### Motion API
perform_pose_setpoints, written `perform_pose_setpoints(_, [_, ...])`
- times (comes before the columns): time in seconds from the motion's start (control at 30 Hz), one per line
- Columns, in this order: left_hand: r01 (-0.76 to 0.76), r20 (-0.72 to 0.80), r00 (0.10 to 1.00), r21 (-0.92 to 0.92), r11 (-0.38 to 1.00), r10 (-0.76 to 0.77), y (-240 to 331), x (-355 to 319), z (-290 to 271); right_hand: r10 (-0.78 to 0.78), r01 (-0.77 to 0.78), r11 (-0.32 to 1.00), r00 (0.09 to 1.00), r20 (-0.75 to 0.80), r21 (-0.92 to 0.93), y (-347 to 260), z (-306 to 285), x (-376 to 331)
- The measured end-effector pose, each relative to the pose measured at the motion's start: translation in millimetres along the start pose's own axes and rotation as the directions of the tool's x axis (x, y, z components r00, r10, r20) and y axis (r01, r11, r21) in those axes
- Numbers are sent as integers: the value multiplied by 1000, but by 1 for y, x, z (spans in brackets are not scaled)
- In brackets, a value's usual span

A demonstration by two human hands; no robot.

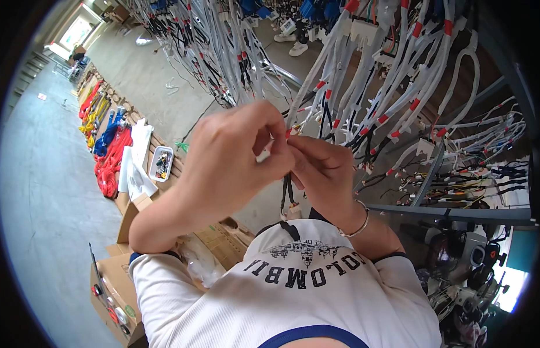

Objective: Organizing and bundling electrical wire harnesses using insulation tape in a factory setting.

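Note:
In front of my chest, a wire harness in a pale sleeve hangs between my hands, with a bit of red tape at the pinch. My left hand has its thumb and forefinger closed on the harness beside that tape. From the other side, my right hand pinches the same spot, and a bracelet circles its wrist. Black wires come out below my fingers and end in a white connector. My fingertips cover whatever lies right between them.
Many sleeved harnesses with red tape bands hang ahead and right, by a metal frame. Left are red wire bundles, a white tray of small parts and a cardboard box bearing tape rolls. Someone's white shoes show beyond.

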State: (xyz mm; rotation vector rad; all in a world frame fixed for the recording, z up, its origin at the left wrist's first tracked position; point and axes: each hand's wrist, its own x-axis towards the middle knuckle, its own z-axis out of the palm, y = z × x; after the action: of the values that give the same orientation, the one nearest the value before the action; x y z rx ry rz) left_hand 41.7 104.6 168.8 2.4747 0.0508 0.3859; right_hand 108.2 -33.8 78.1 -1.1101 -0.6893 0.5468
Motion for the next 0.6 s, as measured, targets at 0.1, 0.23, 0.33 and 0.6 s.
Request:
perform_pose_setpoints(0.1, [17, -23, 999, -188, 982, -22, 12, -17, 17, -224, 192, 955, 967, -122, -228, 16, 5, 4])
perform_pose_setpoints(0.23, [-219, -100, 973, -150, 964, 206, 35, -38, 17, 116, -101, 986, 988, -104, 135, 25, 5, 20])
perform_pose_setpoints(0.33, [145, -415, 887, -169, 975, -204, -17, -36, 6, 21, -9, 986, 997, -68, 166, 27, -1, 12])
perform_pose_setpoints(0.6, [582, -224, 691, -391, 713, -687, -142, -76, -16, -22, 17, 996, 998, -56, -92, 54, 1, 8])
